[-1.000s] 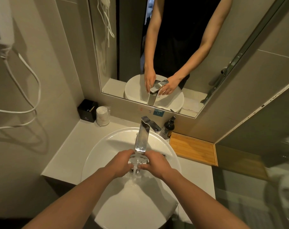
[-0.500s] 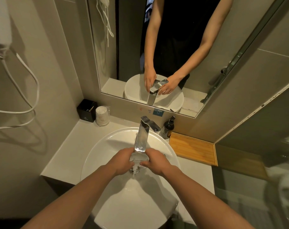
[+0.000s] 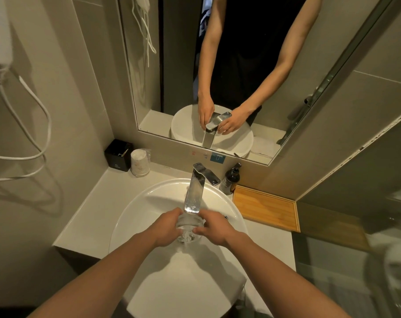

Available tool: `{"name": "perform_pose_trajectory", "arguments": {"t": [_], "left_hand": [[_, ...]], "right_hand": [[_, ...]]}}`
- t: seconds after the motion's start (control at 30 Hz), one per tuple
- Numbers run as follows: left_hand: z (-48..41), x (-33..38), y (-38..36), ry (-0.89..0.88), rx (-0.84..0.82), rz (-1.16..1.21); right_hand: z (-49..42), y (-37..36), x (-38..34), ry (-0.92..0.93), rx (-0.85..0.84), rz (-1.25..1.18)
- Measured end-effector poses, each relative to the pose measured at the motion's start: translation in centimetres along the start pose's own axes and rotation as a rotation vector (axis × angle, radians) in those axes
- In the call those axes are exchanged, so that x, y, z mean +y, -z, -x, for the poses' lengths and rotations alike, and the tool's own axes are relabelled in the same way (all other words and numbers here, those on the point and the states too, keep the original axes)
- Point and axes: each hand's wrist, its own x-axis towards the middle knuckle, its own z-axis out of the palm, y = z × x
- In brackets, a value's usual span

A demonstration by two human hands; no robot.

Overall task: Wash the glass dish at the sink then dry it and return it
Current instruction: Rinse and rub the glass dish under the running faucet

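A small clear glass dish (image 3: 188,228) sits between both my hands, right under the spout of the tall chrome faucet (image 3: 195,191), over the middle of the round white sink (image 3: 135,212). Water runs over the glass. My left hand (image 3: 166,227) wraps its left side. On the right side, my right hand (image 3: 214,229) grips it with fingers curled on the rim. Much of the dish is hidden by my fingers and the spout.
A dark soap pump bottle (image 3: 230,180) stands right of the faucet, beside a wooden tray (image 3: 267,207). A black box (image 3: 118,155) and wrapped cups (image 3: 139,162) sit at the back left corner. The mirror (image 3: 218,76) hangs above; a white hairdryer cord (image 3: 34,106) dangles left.
Both hands have turned the dish slightly under the spout and drawn closer together; it stays in the same place over the basin.
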Motion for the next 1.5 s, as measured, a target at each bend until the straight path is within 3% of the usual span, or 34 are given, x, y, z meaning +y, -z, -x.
{"name": "perform_pose_trajectory", "arguments": {"t": [0.8, 0.97, 1.17, 1.37, 1.5], "left_hand": [[0.4, -0.1, -0.1, 0.026, 0.053, 0.102], [0.9, -0.4, -0.1, 0.081, 0.082, 0.161], [1.3, -0.6, 0.3, 0.064, 0.066, 0.148], [1.6, -0.5, 0.6, 0.088, 0.071, 0.174], [1.8, -0.5, 1.0, 0.09, 0.085, 0.178]], "right_hand": [[1.2, -0.1, 0.7, 0.025, 0.089, -0.136], [2.0, 0.7, 1.2, -0.014, 0.286, -0.115], [3.1, 3.3, -0.5, 0.309, 0.73, 0.324], [2.4, 4.0, -1.9, 0.253, 0.565, 0.432], [3.0, 3.1, -0.9, 0.241, 0.557, 0.422]]}}
